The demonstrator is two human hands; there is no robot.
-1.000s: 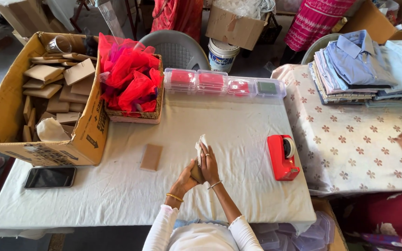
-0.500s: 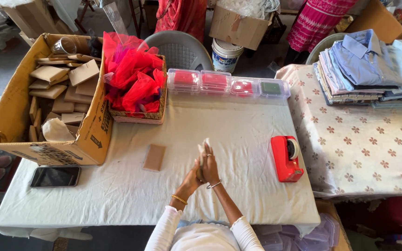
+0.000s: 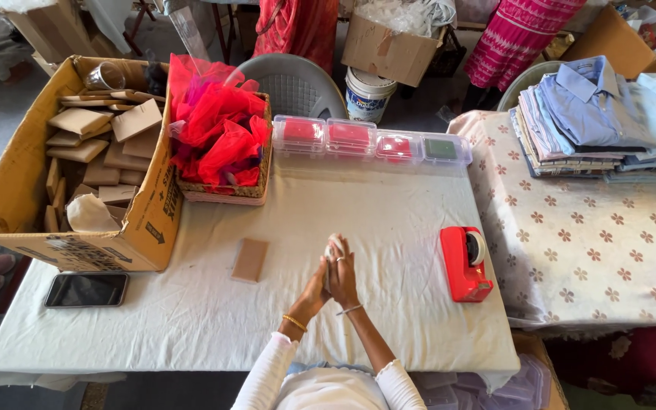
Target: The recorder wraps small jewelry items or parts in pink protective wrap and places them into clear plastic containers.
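My left hand (image 3: 315, 287) and my right hand (image 3: 342, 273) are pressed palm to palm above the white tablecloth (image 3: 389, 205), near the front middle of the table. A small pale object (image 3: 333, 247) shows between the fingertips, held by both hands; its shape is mostly hidden. A flat brown cardboard piece (image 3: 250, 260) lies on the cloth just left of my hands. A red tape dispenser (image 3: 465, 263) stands to the right.
A large cardboard box (image 3: 146, 220) of brown card pieces sits at left beside a basket (image 3: 222, 193) of red netting. Clear lidded boxes (image 3: 373, 140) line the far edge. A black phone (image 3: 86, 289) lies front left. Folded shirts (image 3: 594, 121) rest on the flowered table at right.
My hands stay pressed together on the pale object and have shifted slightly. Another person's hand at the right edge of the flowered table is gone from view.
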